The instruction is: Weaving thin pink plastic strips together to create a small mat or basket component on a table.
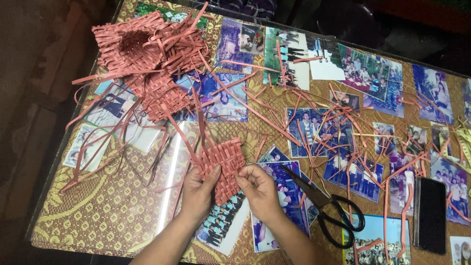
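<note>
The underside of the small flat mat woven from reddish-pink strips (222, 167) is not showing, and its lower corner is lying hidden between the two hands. The fingertips of both hands are folding behind or under the weave, so it is hard to say how many fingers are pressing there. Both forearms are cut off by the bottom edge of the picture. The top right of the scene is dark, and what is standing beyond the table cannot be made out.

The left hand (198, 192) is coming up from below with its back to the camera, the thumb lying on the front of the woven mat at its lower left side and pinching it. The right hand (259, 189) is curling just beside it, its fingers bending onto the right lower edge of the same mat. Both hands are closing on this piece, close together and nearly touching. The mat is being held a little above the glass-covered table with a yellow patterned cloth (105, 211), near the front middle, over printed photographs (223, 223) under the glass.

Black-handled scissors (326, 203) are lying open to the right of the right hand. A black phone (431, 214) is lying further right. Larger woven pieces of the same reddish strips (147, 54) are sitting at the far left, and loose reddish strips (314, 122) are spreading across the table.
</note>
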